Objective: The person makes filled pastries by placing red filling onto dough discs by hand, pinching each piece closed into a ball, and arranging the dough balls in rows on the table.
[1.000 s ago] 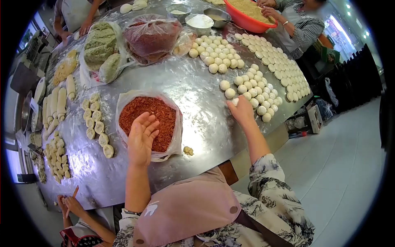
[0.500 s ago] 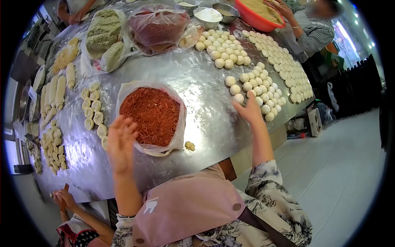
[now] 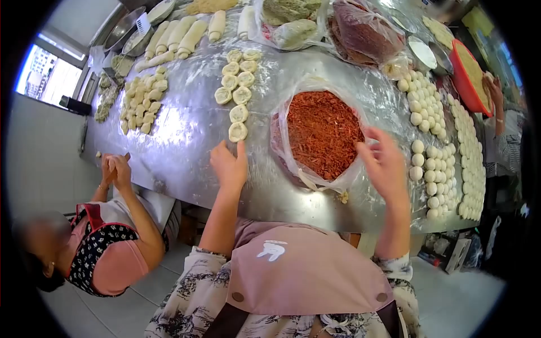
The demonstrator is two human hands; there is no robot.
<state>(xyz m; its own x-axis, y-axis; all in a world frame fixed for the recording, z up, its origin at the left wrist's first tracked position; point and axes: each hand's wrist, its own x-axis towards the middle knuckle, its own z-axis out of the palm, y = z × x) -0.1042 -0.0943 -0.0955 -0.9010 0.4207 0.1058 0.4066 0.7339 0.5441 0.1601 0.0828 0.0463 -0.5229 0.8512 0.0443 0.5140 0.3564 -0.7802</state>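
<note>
My left hand (image 3: 230,167) is just short of the nearest dough round (image 3: 238,132), its fingers apart and holding nothing. That round ends a double row of small dough pieces (image 3: 230,81) with hollowed or swirled tops. To the right stands a clear plastic bag (image 3: 298,163) with its mouth folded open, full of crumbly red-brown filling (image 3: 324,132). At the bag's right rim is my right hand (image 3: 386,166), slightly blurred, thumb and fingers apart with nothing seen in them. Whether it touches the plastic I cannot tell. A small crumb of dough (image 3: 343,197) lies by the bag.
Finished dough balls (image 3: 439,177) and flattened rounds (image 3: 469,163) fill the right side. Cut dough lumps (image 3: 143,101) and dough rolls (image 3: 183,36) lie left. Beyond are a bagged green mass (image 3: 293,34) and a red basin (image 3: 470,79). A co-worker (image 3: 110,242) works at left; another person's hand (image 3: 493,90) reaches the basin.
The view has swung left. My right hand has left the dough balls for the filling bag's right side. My left hand has moved from the bag toward the row of dough rounds.
</note>
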